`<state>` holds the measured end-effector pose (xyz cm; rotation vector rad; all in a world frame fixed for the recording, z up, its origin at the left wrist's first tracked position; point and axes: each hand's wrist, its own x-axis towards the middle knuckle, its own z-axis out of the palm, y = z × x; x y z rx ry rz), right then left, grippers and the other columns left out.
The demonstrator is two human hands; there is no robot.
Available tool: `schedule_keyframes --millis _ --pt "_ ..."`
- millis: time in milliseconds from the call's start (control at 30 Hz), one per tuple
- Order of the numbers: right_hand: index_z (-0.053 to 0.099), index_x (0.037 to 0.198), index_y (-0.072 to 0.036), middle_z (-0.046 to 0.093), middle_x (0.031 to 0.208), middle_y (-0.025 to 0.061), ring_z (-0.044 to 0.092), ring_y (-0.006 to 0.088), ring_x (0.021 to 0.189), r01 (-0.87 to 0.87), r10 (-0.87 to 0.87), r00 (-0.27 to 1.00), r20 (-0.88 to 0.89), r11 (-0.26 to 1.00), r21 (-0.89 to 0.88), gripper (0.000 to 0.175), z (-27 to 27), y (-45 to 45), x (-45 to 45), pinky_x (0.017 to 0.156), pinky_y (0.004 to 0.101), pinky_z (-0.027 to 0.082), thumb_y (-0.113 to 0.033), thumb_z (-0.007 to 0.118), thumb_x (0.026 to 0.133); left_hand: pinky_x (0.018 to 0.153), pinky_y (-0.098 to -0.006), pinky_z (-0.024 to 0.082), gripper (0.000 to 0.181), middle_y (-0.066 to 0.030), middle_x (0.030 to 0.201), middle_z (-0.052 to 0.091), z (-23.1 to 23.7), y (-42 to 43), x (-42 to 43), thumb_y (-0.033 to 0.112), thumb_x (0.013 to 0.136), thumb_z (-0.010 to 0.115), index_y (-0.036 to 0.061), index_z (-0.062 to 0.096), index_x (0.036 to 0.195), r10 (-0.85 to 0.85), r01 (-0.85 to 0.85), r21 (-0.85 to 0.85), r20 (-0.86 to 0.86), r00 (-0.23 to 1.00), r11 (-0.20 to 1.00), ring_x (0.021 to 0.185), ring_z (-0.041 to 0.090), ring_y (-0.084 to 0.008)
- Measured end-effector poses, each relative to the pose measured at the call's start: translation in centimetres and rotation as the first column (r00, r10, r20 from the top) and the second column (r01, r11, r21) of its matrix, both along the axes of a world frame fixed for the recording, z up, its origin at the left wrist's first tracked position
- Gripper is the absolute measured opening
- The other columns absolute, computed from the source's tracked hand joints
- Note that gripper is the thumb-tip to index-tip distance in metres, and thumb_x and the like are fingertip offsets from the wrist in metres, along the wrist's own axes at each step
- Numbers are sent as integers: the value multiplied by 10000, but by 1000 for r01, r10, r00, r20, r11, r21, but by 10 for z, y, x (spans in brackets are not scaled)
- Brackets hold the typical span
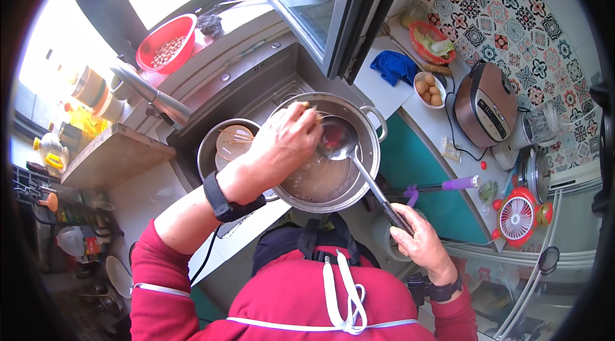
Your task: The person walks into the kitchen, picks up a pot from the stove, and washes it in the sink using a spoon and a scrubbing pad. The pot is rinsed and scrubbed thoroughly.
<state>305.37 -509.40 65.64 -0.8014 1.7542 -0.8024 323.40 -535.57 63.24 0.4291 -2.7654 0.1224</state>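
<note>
A large two-handled metal pot (372, 168) with cloudy liquid in it stands at the sink's front edge. My right hand (418, 240) grips the dark handle of a metal ladle (367, 173), whose bowl is over the pot's far side and holds something red. Above the pot, beside the ladle's bowl, my left hand (295, 134) has its fingers bunched around something small and brownish that I cannot make out. Left of the large pot, a smaller metal pot (204, 149) holds pale round dishes and thin sticks, partly hidden by my left forearm.
Behind the pots lie the metal sink (240, 86) and its faucet (153, 96). An open window frame (331, 48) juts in above the sink. On the right counter are a bowl of eggs (429, 91), a blue cloth (394, 67) and a rice cooker (485, 105). A wooden board (115, 153) stands left.
</note>
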Motion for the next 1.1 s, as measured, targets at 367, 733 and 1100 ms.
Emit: schedule_keyframes --millis 367,733,1100 --pt "464 1288 -17 464 730 -24 397 28 532 152 -121 957 265 983 -101 394 15 -2 2 466 187 339 -62 563 910 940 -354 433 351 -74 1081 554 -39 -2 -44 117 711 597 62 632 1056 -60 43 -99 -180 982 994 1089 502 -227" --pt "525 1237 -72 538 718 64 568 169 564 -34 -29 935 -353 985 -171 420 -21 6 -1 553 322 470 -35 617 829 801 -404 497 215 -124 863 619 -37 -8 6 32 716 630 74 657 926 -16 -39 533 97 995 845 902 611 -317" --pt "644 1135 -160 524 821 65 579 253 680 -427 -118 328 -937 867 -258 541 -31 9 -1 578 364 472 92 643 656 835 -288 492 324 -100 1066 649 -44 -20 0 60 881 561 17 589 1201 355 -20 957 -87 931 288 930 615 -146"
